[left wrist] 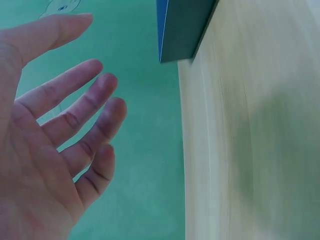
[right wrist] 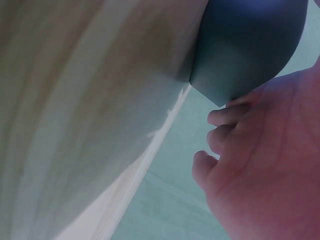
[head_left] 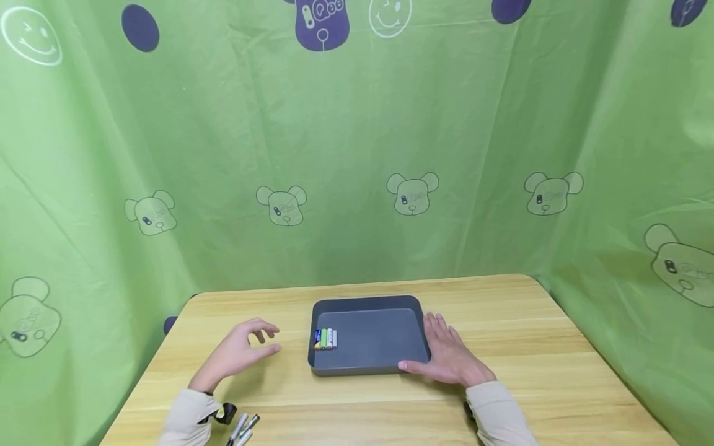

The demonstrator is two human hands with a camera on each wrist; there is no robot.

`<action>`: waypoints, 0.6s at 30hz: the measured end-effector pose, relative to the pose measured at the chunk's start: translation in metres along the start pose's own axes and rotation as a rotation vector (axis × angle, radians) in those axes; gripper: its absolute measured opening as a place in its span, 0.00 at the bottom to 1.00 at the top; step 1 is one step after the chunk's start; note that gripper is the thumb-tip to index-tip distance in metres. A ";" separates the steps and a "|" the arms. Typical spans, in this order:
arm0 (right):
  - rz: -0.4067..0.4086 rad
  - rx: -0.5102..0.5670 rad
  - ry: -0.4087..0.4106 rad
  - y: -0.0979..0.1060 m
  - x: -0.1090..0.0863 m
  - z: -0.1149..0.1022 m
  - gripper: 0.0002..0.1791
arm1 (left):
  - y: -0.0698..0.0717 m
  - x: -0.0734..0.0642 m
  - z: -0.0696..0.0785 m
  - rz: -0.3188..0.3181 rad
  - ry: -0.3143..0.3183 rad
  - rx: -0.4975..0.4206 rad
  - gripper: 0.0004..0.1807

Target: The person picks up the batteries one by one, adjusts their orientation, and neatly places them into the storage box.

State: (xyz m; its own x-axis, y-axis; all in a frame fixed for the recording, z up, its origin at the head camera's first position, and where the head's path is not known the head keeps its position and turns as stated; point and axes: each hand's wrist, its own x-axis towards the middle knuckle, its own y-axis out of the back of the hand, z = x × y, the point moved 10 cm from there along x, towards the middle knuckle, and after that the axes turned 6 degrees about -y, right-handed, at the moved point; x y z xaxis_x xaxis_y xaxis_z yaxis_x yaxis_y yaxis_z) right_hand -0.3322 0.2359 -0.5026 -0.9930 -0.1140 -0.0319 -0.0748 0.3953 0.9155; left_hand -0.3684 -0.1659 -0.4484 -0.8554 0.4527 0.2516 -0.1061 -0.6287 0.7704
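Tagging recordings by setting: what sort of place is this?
Probably a makeshift recording booth: green printed curtains hang on three sides of a wood-grain table, which holds a gray tray with batteries.

A gray tray (head_left: 375, 341) holds batteries (head_left: 323, 339) at left.

Right fingers (head_left: 437, 326) touch grey tray (head_left: 376, 341)

The left hand (head_left: 240, 350) hovers at the lower left of the head view, its thumb (head_left: 268, 351) apart from gently bent fingers (left wrist: 75, 118). The right hand (head_left: 450, 359), lower right of centre, has its fingers (head_left: 438, 326) straight, thumb (head_left: 414, 367) spread wide.
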 end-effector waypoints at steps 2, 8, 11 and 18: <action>0.000 -0.001 0.000 0.001 0.000 0.000 0.73 | 0.004 -0.008 -0.003 -0.001 0.008 -0.013 0.16; 0.000 -0.006 0.002 0.001 0.000 0.000 0.73 | 0.008 -0.031 -0.008 -0.037 -0.019 -0.037 0.14; 0.003 -0.007 0.004 0.001 0.000 0.000 0.73 | 0.007 -0.043 -0.007 -0.069 -0.059 -0.052 0.13; -0.010 0.004 -0.002 -0.001 -0.001 -0.001 0.72 | 0.004 -0.071 0.000 -0.145 -0.192 -0.094 0.15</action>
State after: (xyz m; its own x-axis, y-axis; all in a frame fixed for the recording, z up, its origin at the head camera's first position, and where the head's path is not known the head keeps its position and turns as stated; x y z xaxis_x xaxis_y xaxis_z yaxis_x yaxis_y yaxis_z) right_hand -0.3311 0.2346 -0.5032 -0.9923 -0.1160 -0.0424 -0.0855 0.3981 0.9134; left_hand -0.3077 -0.2003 -0.4633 -0.7166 0.6488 0.2559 -0.2750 -0.6000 0.7513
